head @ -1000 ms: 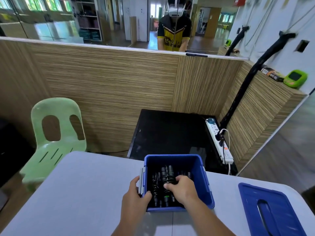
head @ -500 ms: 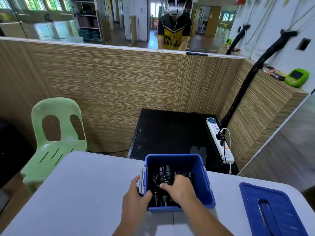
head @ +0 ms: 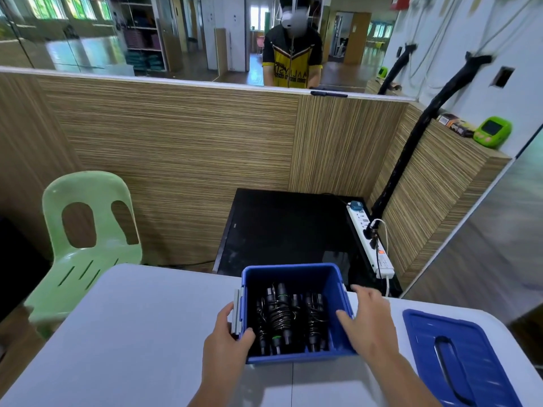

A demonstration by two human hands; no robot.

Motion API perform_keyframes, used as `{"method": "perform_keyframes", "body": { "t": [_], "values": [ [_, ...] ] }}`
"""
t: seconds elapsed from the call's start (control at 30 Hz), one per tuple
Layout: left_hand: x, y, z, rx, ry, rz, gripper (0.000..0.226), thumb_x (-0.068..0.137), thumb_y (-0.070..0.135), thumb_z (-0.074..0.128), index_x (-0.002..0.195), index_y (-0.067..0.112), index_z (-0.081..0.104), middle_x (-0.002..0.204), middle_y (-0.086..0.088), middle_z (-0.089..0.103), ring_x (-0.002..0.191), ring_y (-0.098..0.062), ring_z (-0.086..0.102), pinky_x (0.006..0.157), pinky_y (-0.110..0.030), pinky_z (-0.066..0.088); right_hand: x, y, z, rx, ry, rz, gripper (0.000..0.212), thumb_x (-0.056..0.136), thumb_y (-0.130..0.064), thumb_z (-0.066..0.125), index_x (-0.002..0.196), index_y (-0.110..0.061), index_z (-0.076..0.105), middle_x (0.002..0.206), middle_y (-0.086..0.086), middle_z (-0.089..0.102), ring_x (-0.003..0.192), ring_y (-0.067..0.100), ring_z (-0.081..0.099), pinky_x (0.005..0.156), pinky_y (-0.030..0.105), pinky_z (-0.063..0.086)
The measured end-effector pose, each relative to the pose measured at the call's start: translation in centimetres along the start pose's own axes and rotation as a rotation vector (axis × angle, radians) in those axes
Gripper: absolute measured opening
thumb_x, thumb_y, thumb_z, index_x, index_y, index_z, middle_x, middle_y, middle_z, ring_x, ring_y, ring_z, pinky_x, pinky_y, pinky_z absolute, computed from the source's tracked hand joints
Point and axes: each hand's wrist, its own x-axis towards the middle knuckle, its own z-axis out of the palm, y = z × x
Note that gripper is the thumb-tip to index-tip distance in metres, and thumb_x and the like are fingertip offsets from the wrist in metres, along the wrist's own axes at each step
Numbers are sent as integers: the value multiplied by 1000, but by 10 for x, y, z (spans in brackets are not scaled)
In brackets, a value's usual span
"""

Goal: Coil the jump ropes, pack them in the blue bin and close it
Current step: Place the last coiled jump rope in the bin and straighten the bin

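Evidently packed: jump ropes are coiled inside the blue bin.
Its left rim is gripped by the left hand; the right hand is held spread, empty; the lid alongside must be fetched next.

The left hand and right hand were bare, as were the forearms up to the near edge. In the far mirror, the reflection wore a short-sleeved jersey, black at the shoulders and yellow below with dark chest lettering. It also wore a white headset, and a thin cable ran down the front.
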Motion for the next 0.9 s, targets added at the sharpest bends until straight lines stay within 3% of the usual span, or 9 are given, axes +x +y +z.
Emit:
{"method": "perform_keyframes", "body": {
  "t": [0.1, 0.2, 0.27, 0.4, 0.57, 0.77, 0.9],
  "values": [
    [1, -4, 1, 19, 1, 6, 60, 91, 24, 70, 145, 32, 46, 67, -1, 52, 57, -15, 56, 54, -21, 47, -9, 17, 4, 19, -57, 60, 54, 89, -39, 72, 136, -25, 51, 130, -3, 55, 117, 19, 56, 88, 35, 51],
    [3, -6, 1, 17, -10, 13, 61, 91, 23, 70, 145, 33, 46, 69, -2, 55, 60, -16, 58, 55, -22, 48, -19, 25, 6, 109, -49, 84, 36, 90, -40, 72, 119, -26, 56, 99, -11, 58, 85, 9, 60, 71, 28, 47],
    [6, -6, 1, 20, -19, 14, 60, 91, 23, 71, 145, 33, 46, 73, -4, 61, 63, -19, 63, 57, -23, 52, -23, 27, 8, 138, -39, 82, 28, 90, -37, 73, 111, -24, 58, 85, -11, 57, 75, 6, 58, 65, 26, 44],
    [17, -5, 2, 52, -31, 7, 62, 91, 25, 72, 147, 33, 47, 85, -3, 66, 72, -19, 68, 65, -25, 57, -28, 27, 9, 174, -3, 83, 23, 90, -34, 73, 104, -23, 59, 84, -9, 58, 78, 11, 59, 69, 31, 50],
    [27, -4, 4, 56, -48, 27, 61, 89, 24, 72, 145, 34, 50, 85, -9, 67, 74, -19, 67, 70, -32, 57, -33, 28, 11, 198, 26, 87, 20, 90, -32, 74, 99, -21, 60, 79, -7, 59, 73, 12, 59, 67, 32, 49],
    [27, -4, 3, 61, -60, 62, 58, 92, 23, 71, 146, 30, 51, 97, -17, 70, 74, -9, 59, 65, -19, 48, -39, 28, 11, 213, 30, 116, 21, 91, -33, 72, 104, -20, 61, 79, -8, 59, 73, 8, 58, 60, 23, 42],
    [28, -6, 3, 52, -87, 39, 56, 92, 25, 70, 145, 31, 52, 91, -12, 69, 77, -16, 65, 69, -28, 53, -43, 28, 13, 202, 38, 142, 21, 91, -34, 72, 103, -22, 59, 80, -7, 58, 74, 10, 58, 67, 30, 50]
  ]
}}
